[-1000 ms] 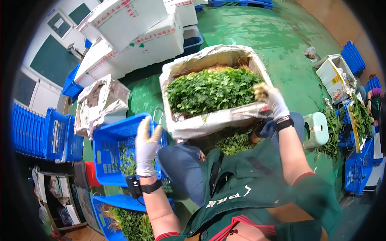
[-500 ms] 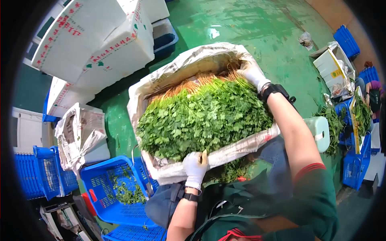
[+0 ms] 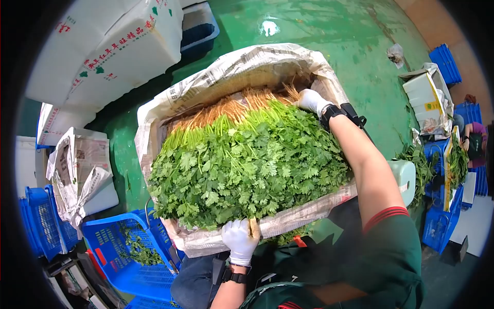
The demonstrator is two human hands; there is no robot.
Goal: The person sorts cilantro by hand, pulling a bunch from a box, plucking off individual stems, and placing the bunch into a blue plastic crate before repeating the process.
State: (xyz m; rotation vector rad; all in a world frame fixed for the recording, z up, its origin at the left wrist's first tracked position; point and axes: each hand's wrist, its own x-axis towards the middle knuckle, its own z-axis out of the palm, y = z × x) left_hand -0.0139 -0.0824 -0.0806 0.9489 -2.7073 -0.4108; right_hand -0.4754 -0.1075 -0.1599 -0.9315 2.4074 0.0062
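A box lined with newspaper point(image 3: 177, 95) is packed with leafy green herbs point(image 3: 247, 170), which look like celery or coriander. Their brown roots point(image 3: 234, 108) point to the far side and their leaves toward me. In a white glove, my right hand point(image 3: 312, 101) is closed around stems and roots at the box's far right corner; its fingertips are partly hidden. My left hand point(image 3: 240, 239), also gloved in white, has its fingers curled over the near rim, against the leaf edges. Each wrist wears a black band.
Blue baskets point(image 3: 121, 252) stand at the lower left, one holding loose greens. White foam boxes point(image 3: 116, 56) are stacked at the upper left, with a newspaper-covered box point(image 3: 85, 172) below them. At the far right, a person point(image 3: 478, 141) is beside more crates and greens. The green floor point(image 3: 329, 31) looks wet.
My view has shifted closer, so the box looks larger and further left. The right hand remains at the roots in the far right corner; the left remains at the near rim.
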